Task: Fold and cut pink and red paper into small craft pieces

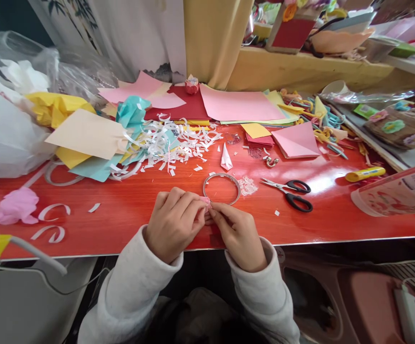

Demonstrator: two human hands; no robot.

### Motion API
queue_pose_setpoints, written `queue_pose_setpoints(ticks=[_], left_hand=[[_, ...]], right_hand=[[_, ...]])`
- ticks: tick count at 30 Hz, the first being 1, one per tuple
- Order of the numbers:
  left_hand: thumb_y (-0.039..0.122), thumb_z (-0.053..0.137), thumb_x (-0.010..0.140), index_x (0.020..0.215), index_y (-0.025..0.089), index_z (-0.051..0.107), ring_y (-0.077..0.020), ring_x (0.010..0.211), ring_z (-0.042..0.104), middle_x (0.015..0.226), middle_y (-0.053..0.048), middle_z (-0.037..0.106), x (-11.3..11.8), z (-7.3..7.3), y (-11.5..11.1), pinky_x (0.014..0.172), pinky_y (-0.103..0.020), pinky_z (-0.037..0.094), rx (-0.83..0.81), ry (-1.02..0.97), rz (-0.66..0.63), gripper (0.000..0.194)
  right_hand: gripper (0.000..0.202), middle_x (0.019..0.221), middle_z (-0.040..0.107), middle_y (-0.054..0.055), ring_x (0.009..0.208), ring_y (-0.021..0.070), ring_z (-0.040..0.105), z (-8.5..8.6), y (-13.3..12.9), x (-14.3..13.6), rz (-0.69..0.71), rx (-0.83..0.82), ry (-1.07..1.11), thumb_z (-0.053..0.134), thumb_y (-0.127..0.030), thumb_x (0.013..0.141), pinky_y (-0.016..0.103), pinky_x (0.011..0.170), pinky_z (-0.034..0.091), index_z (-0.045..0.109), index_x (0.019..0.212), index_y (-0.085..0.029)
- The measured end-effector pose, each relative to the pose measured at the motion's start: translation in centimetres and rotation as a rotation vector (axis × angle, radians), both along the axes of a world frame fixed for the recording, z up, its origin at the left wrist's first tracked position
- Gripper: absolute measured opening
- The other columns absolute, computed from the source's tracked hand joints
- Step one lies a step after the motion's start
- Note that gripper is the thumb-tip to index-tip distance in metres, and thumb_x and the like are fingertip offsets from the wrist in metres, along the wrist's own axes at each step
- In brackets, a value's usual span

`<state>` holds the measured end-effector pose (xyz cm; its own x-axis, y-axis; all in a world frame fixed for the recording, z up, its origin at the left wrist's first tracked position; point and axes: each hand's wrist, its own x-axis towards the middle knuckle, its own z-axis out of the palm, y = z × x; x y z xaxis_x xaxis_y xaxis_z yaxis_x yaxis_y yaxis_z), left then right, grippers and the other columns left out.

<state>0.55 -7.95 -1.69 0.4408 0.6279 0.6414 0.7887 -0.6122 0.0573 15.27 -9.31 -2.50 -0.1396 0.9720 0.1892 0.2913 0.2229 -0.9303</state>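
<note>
Between my fingertips is a small piece of pink paper [207, 202], mostly covered by my hands. My left hand [175, 220] is closed in a pinch on its left side. From the right, the thumb and forefinger of my right hand [239, 233] pinch at the same piece. Just beyond my fingers, a roll of tape [238, 185] lies flat on the red table [322, 220]. A folded pink-and-white paper piece [226, 157] rests past the roll. Black-handled scissors [289, 190] lie to the right, blades partly apart.
White paper strips [171, 143] are heaped at the back left near a white plastic bag [6, 129]. Pink sheets [243, 106] and a stack of pink squares [296, 141] lie behind. A yellow marker [365, 174] and a printed cup [397, 191] are at the right.
</note>
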Motion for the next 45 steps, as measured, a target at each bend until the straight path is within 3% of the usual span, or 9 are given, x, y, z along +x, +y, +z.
queue_pose_setpoints(ticks=[12, 18, 21, 24, 27, 33, 35, 40, 45], left_hand=[[0.019, 0.058, 0.077, 0.085, 0.020, 0.063, -0.0167, 0.074, 0.051, 0.085, 0.002, 0.068, -0.2, 0.1, -0.1, 0.068, -0.033, 0.031, -0.059, -0.052, 0.019, 0.009], [0.022, 0.059, 0.077, 0.075, 0.021, 0.062, -0.0175, 0.076, 0.052, 0.079, 0.002, 0.067, -0.2, 0.1, 0.3, 0.073, -0.035, 0.031, -0.090, -0.186, 0.178, 0.004], [0.024, 0.059, 0.076, 0.077, 0.021, 0.064, -0.0193, 0.078, 0.053, 0.082, 0.000, 0.068, -1.9, -0.2, 0.7, 0.075, -0.037, 0.033, -0.007, -0.231, 0.344, 0.006], [0.026, 0.060, 0.075, 0.077, 0.017, 0.065, -0.0217, 0.078, 0.054, 0.082, -0.005, 0.069, -5.5, -0.6, 0.9, 0.074, -0.038, 0.040, 0.140, -0.256, 0.521, 0.010], [0.026, 0.059, 0.075, 0.079, 0.017, 0.065, -0.0237, 0.079, 0.056, 0.081, -0.007, 0.069, -9.1, -0.9, 0.8, 0.076, -0.041, 0.042, 0.200, -0.196, 0.642, 0.012], [0.029, 0.059, 0.076, 0.091, 0.023, 0.062, -0.0250, 0.085, 0.057, 0.094, -0.003, 0.068, -10.6, -1.4, 0.9, 0.079, -0.046, 0.041, 0.107, -0.017, 0.465, 0.016], [0.031, 0.058, 0.077, 0.089, 0.021, 0.061, -0.0251, 0.086, 0.057, 0.095, -0.005, 0.067, -10.2, -1.5, 1.0, 0.080, -0.044, 0.041, 0.077, -0.025, 0.460, 0.016], [0.038, 0.053, 0.079, 0.085, 0.020, 0.060, -0.0269, 0.081, 0.056, 0.086, -0.006, 0.067, -9.9, -1.4, 1.4, 0.073, -0.041, 0.040, 0.147, 0.049, 0.535, 0.019], [0.033, 0.048, 0.081, 0.087, 0.020, 0.056, -0.0267, 0.074, 0.059, 0.077, -0.006, 0.065, -9.1, -1.3, 1.3, 0.068, -0.041, 0.036, 0.082, 0.123, 0.574, 0.017]], right_hand=[[0.019, 0.082, 0.069, 0.006, 0.073, 0.0146, 0.065, -0.1, -0.1, 0.1, 0.021, -0.073, 0.063, 0.047, -0.022, 0.084, 0.026, 0.071, 0.053, 0.064, 0.089, -0.016], [0.022, 0.066, 0.067, 0.006, 0.060, 0.0153, 0.065, 0.3, 0.0, -0.5, -0.076, -0.270, 0.274, 0.054, -0.033, 0.079, 0.028, 0.060, 0.056, 0.064, 0.081, -0.012], [0.022, 0.065, 0.067, 0.006, 0.059, 0.0147, 0.065, 0.2, -0.3, -0.2, -0.111, -0.287, 0.373, 0.057, -0.033, 0.078, 0.027, 0.059, 0.056, 0.064, 0.078, -0.012], [0.016, 0.067, 0.068, 0.004, 0.058, 0.0139, 0.065, 0.1, -1.0, 2.0, -0.184, -0.218, 0.483, 0.059, -0.029, 0.076, 0.026, 0.057, 0.055, 0.064, 0.079, -0.015], [0.013, 0.064, 0.068, 0.003, 0.053, 0.0125, 0.063, -0.1, -1.2, 6.8, -0.435, -0.125, 0.514, 0.065, -0.026, 0.070, 0.024, 0.053, 0.054, 0.065, 0.076, -0.015], [0.019, 0.055, 0.061, 0.001, 0.042, 0.0081, 0.052, -0.8, 1.1, 18.1, -0.940, 0.038, 0.317, 0.068, -0.031, 0.062, 0.020, 0.041, 0.042, 0.063, 0.065, -0.013], [0.023, 0.052, 0.059, 0.001, 0.042, 0.0095, 0.051, -1.1, 1.9, 20.3, -0.906, -0.132, 0.075, 0.063, -0.036, 0.065, 0.023, 0.043, 0.042, 0.062, 0.063, -0.013], [0.029, 0.044, 0.056, 0.001, 0.054, 0.0186, 0.057, -1.2, 2.7, 21.2, -1.045, -0.172, -0.515, 0.057, -0.043, 0.069, 0.033, 0.062, 0.042, 0.064, 0.065, -0.015], [0.034, 0.052, 0.057, 0.000, 0.047, 0.0136, 0.053, -1.8, 2.2, 20.5, -1.094, 0.089, -0.387, 0.049, -0.039, 0.075, 0.029, 0.057, 0.042, 0.065, 0.092, -0.015]])
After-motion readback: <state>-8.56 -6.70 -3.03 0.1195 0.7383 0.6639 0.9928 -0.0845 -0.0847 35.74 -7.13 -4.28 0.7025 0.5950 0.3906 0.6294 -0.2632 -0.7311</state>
